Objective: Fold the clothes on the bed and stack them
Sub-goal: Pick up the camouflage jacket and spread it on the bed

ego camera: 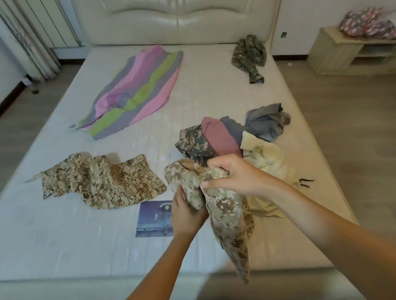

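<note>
The bed is white, faintly quilted. Upper centre, a sheet is striped pink, lime green and grey-violet. Left of centre, a cloth is tan-and-brown pixel camo; the garment at centre matches. Upper right, a jacket is dark green camo. The pile at right mixes grey camo, mauve, slate blue, pale yellow.

Both of the person's arms are showing bare from wrist to frame edge. The left hand is presenting its back to the camera, and its slim, smooth left forearm is trailing off toward 6 o'clock. The right hand is lying at about 2 o'clock from the left one, knuckles showing, a short trimmed nail showing on its thumb. The right forearm is looming broader, being nearer the lens, and is filling the frame toward 4 o'clock.
</note>
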